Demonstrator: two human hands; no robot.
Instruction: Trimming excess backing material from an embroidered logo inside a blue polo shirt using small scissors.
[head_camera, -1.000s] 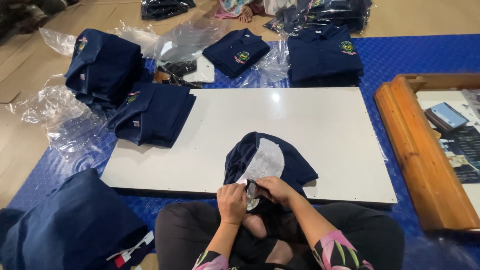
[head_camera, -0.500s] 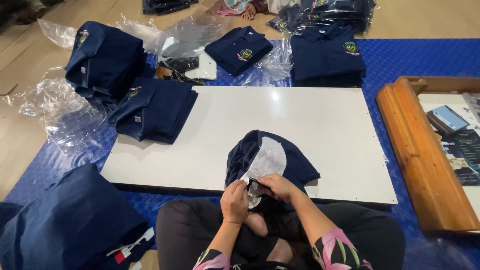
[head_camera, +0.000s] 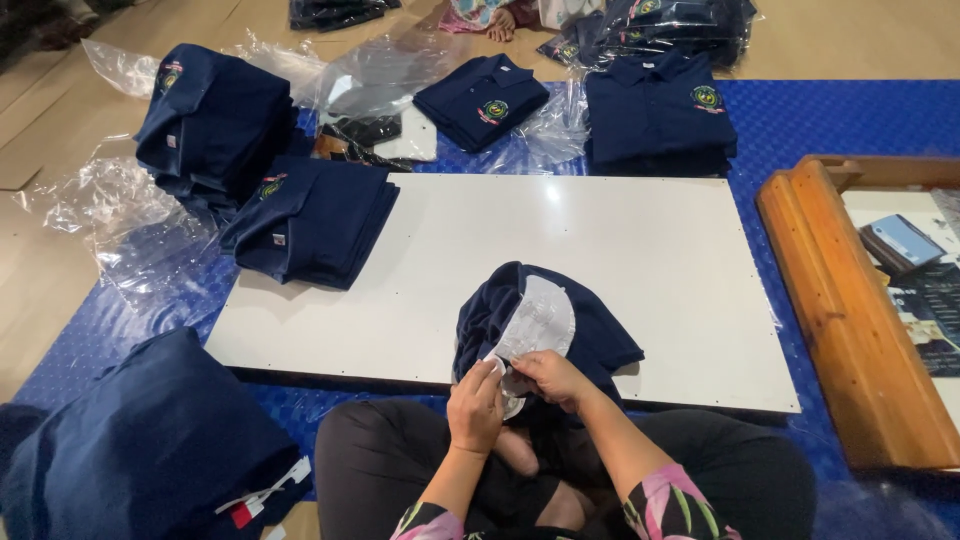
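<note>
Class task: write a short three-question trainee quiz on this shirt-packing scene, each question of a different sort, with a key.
1. True or false: both hands, the left hand and the right hand, are at the white insert of the navy shirt.
2. The white board lies on a: A) blue mat B) red rug C) glass table.
3. Fill in: a folded shirt stack rests on the board's far ____ corner.

Key: 1 true; 2 A, the blue mat; 3 left.
</note>
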